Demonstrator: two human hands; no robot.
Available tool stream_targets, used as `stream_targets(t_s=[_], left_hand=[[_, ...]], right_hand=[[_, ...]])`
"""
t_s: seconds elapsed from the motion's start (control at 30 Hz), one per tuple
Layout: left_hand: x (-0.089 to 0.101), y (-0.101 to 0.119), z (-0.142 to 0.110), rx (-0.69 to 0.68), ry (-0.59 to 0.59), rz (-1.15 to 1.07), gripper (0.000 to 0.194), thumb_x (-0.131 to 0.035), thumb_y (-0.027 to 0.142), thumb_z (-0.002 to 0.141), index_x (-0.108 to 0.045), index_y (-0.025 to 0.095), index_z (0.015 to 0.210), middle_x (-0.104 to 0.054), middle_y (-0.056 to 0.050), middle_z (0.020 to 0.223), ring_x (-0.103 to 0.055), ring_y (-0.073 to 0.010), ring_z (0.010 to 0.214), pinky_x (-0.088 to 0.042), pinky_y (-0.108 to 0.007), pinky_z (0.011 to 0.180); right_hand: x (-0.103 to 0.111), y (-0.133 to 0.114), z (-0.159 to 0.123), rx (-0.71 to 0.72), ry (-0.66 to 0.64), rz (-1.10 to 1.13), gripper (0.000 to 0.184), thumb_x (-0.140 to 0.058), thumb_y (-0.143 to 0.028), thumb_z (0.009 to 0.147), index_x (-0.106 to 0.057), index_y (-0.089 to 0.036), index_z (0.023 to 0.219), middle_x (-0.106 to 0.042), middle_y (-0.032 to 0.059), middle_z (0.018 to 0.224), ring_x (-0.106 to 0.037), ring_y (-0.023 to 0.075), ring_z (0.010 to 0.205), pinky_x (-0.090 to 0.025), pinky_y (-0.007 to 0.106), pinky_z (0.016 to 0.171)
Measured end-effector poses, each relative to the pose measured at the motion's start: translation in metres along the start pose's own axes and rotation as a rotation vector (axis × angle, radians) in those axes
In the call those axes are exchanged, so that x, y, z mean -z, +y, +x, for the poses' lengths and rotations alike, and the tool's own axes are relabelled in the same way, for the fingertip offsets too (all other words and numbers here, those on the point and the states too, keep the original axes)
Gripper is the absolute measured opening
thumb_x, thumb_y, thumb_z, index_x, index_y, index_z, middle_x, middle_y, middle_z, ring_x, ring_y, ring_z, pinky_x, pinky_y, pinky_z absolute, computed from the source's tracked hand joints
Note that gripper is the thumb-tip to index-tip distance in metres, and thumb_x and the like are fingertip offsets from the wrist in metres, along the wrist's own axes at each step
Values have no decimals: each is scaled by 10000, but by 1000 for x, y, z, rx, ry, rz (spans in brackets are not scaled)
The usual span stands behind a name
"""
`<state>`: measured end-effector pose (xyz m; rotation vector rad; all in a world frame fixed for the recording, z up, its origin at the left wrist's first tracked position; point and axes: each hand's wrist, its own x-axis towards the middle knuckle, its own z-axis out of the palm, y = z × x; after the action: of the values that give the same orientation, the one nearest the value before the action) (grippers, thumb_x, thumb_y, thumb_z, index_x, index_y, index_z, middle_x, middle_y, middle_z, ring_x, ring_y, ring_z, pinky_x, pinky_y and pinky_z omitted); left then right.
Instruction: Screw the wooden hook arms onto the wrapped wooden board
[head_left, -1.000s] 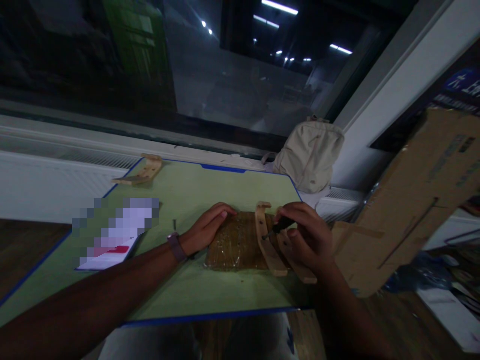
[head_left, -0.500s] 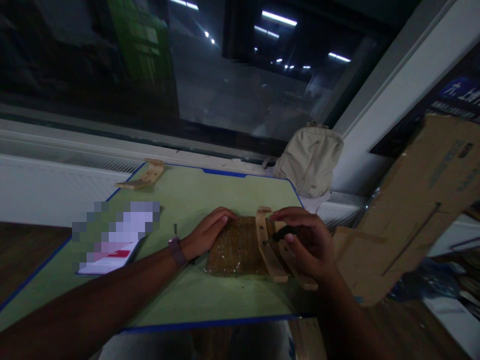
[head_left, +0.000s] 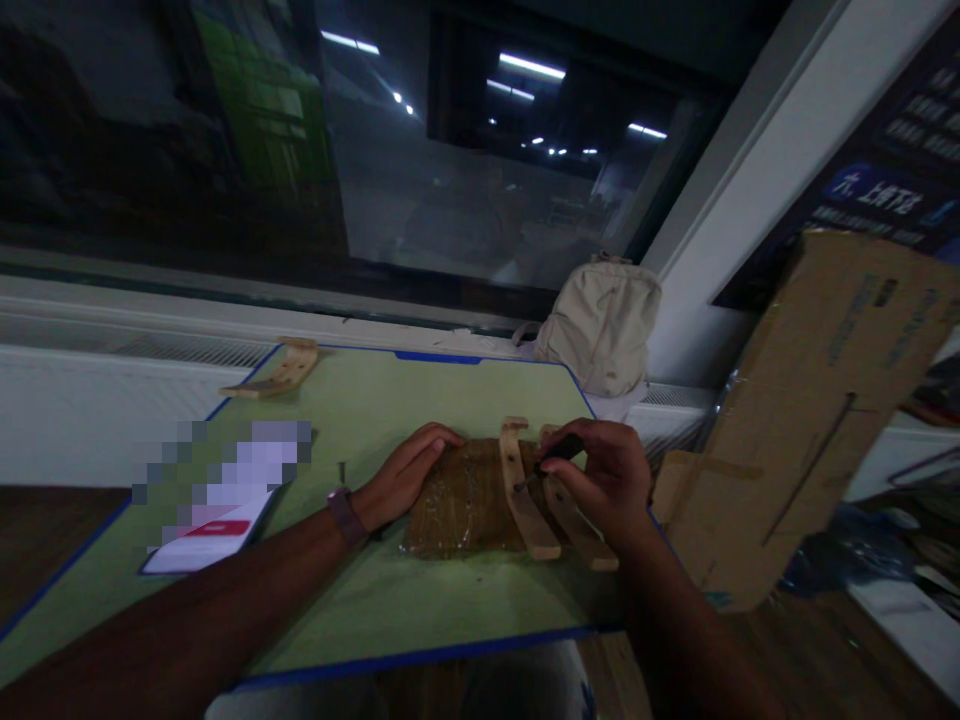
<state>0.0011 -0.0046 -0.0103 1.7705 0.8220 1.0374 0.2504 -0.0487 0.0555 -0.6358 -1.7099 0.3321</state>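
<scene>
Black-handled metal screwdriver (head_left: pixel 564 453) is sitting in the right hand's (head_left: pixel 606 475) grip, its tip meeting a curved, pale wooden strip (head_left: pixel 523 490) lying across a brown, film-wrapped slab (head_left: pixel 454 505) on the green worktop (head_left: pixel 360 600). The left hand (head_left: pixel 401 475) is touching the slab's corner; I cannot tell whether it's grasping.

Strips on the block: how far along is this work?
Done: two strips lie side by side on the block. In hand: the right hand holds a screwdriver at one; the left hand rests on the block. Probably left: the third strip, lying apart, and the loose screw. Tightness: cannot tell.
</scene>
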Motion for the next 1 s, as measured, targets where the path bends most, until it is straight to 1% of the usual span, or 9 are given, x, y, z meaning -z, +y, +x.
stream_targets(t_s=[0.1,0.23,0.37,0.5,0.6,0.73,0.9,0.97,1.0], left_hand=[[0,0,0,8,13,12,428,-374,514,972,-622,169,1019,-615,-80,1070,-561,-218,1061,-398,-351,996],[1,1,-1,10,20,29,427,-383,521,966,-625,173,1016,-629,-81,1076,-570,-219,1059,-404,-352,998],[1,1,0,7,26,53,434,-374,526,967,-624,174,1014,-636,-82,1068,-578,-223,1049,-417,-370,1003],[1,-2,1,-4,29,54,440,-376,530,961,-627,171,1001,-638,-84,1059,-584,-230,1041,-420,-387,1002],[1,-1,1,1,19,58,440,-372,527,962,-625,169,1004,-641,-84,1061,-583,-231,1047,-418,-384,1003],[2,3,0,18,16,69,431,-377,527,958,-623,178,1007,-645,-81,1067,-583,-233,1042,-425,-377,999],[2,5,0,32,10,69,430,-372,534,954,-627,192,1004,-647,-72,1058,-585,-235,1032,-426,-391,996],[2,4,1,32,7,50,418,-366,525,959,-625,199,1002,-651,-65,1049,-589,-231,1029,-436,-389,985],[1,4,1,28,5,43,410,-368,518,961,-625,201,1001,-653,-63,1045,-592,-229,1026,-442,-385,977]], right_hand=[[1,-1,1,8,-71,-51,281,-668,-146,840,-632,-255,1097,-736,50,947,-707,194,878,-588,378,776],[0,-5,6,-63,-98,98,252,-520,-181,940,-649,-257,1143,-728,71,1077,-687,200,1032,-557,420,907],[-3,1,10,-123,-27,191,169,-614,-181,893,-643,-242,1049,-704,29,920,-695,149,851,-573,314,752],[0,5,13,-108,79,82,161,-728,-229,805,-643,-221,942,-617,-1,814,-613,122,735,-510,251,627],[3,-3,15,4,-57,-2,136,-654,-315,870,-694,-212,947,-623,38,833,-603,155,790,-508,297,672],[-2,-14,13,25,-204,20,302,-500,-294,964,-638,-249,1228,-683,64,959,-647,172,922,-527,358,812],[-2,-2,3,-68,-30,2,464,-703,-195,832,-564,-310,1259,-693,-12,847,-691,132,743,-544,275,685],[3,0,2,6,33,-165,344,-734,-188,798,-635,-280,1115,-687,2,850,-671,139,734,-534,284,684],[5,-2,2,33,-15,-226,275,-711,-180,815,-655,-269,1069,-686,13,846,-660,147,750,-526,294,689]])
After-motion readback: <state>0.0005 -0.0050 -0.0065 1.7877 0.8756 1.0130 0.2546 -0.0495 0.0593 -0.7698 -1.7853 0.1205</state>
